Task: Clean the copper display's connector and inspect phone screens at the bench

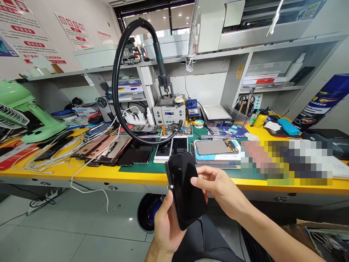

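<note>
Clearly, the room to move is widest toward 8 o'clock, over glossy grey floor tiles (109, 236), though a round black bin (139, 214) stands partway there. At 12 o'clock the straight yellow desk edge (128, 177) runs across just beyond the phone (189, 193), with flat dark panels (137, 151) lying close behind it on a green mat (137, 169). A smooth, rubbery black hose (116, 80) loops up at 11 o'clock. Soft dark trousers (209, 242) show at 5 o'clock.

The phone is held in front of the desk, tilted: a rounded black slab, its face glossy, with a second dark layer along its left side and a small silvery piece (170, 187) there. From 7 o'clock the left hand (167, 222) grasps it, thumb along the side. At 3 o'clock the right hand (216, 183) grips its right edge, thumb on the glass, some fingertips hidden behind.
</note>
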A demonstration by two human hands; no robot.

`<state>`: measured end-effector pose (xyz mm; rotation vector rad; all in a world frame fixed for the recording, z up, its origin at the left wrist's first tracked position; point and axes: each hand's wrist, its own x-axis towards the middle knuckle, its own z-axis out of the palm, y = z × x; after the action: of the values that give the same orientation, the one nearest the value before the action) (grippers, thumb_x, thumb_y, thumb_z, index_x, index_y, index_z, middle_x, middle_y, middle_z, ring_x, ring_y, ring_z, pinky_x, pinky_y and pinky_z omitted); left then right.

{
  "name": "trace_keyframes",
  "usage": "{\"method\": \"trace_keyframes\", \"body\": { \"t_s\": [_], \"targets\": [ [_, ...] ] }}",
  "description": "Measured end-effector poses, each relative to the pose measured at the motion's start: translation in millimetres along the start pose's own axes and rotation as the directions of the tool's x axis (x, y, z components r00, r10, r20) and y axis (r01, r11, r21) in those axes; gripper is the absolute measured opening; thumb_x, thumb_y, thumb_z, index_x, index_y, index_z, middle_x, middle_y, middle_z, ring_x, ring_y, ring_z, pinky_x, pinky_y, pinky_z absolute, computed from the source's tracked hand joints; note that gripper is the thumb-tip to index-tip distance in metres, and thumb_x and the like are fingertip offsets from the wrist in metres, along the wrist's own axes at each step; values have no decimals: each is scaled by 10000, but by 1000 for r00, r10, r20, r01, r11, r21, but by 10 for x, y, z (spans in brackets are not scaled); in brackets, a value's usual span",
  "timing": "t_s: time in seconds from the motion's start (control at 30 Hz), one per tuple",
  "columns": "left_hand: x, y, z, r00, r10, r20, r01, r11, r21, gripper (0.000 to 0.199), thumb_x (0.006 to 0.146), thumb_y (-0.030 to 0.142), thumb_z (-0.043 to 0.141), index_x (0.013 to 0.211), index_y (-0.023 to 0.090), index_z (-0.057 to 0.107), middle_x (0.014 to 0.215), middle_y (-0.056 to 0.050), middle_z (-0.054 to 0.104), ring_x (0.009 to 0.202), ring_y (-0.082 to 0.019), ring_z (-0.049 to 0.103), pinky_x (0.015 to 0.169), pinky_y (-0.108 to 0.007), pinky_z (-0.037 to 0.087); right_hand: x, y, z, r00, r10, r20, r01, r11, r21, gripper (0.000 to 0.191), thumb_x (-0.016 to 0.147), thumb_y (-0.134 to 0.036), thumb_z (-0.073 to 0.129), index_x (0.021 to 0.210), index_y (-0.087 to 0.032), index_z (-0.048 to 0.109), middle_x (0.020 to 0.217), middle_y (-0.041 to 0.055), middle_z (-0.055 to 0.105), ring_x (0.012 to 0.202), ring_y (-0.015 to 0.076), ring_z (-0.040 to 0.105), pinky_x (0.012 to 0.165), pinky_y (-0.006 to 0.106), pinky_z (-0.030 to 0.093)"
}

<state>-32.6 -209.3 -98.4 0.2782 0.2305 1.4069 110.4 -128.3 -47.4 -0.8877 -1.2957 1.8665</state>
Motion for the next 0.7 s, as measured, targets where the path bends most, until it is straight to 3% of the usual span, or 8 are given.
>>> {"method": "trace_keyframes", "body": {
  "t_s": [0.37,0.7],
  "targets": [
    [10,-61,73,998,-8,62,3,997,79,484,993,431,350,1180,154,701,1149,-132,719,1032,-275,677,961,-417,492,-34,89,-22,999,-21,33,23,998,-66,286,784,-383,775,935,-184,635,614,-79,469,403,54,455,349,171,455],
    [-5,-152,-57,992,65,-112,-44,983,178,409,940,465,493,1180,207,701,1201,-95,703,1107,-268,647,1031,-426,458,-75,133,-5,995,-101,8,100,978,-181,293,826,-371,718,1051,-215,610,806,-32,490,531,86,496,343,185,468]
  ]
}}
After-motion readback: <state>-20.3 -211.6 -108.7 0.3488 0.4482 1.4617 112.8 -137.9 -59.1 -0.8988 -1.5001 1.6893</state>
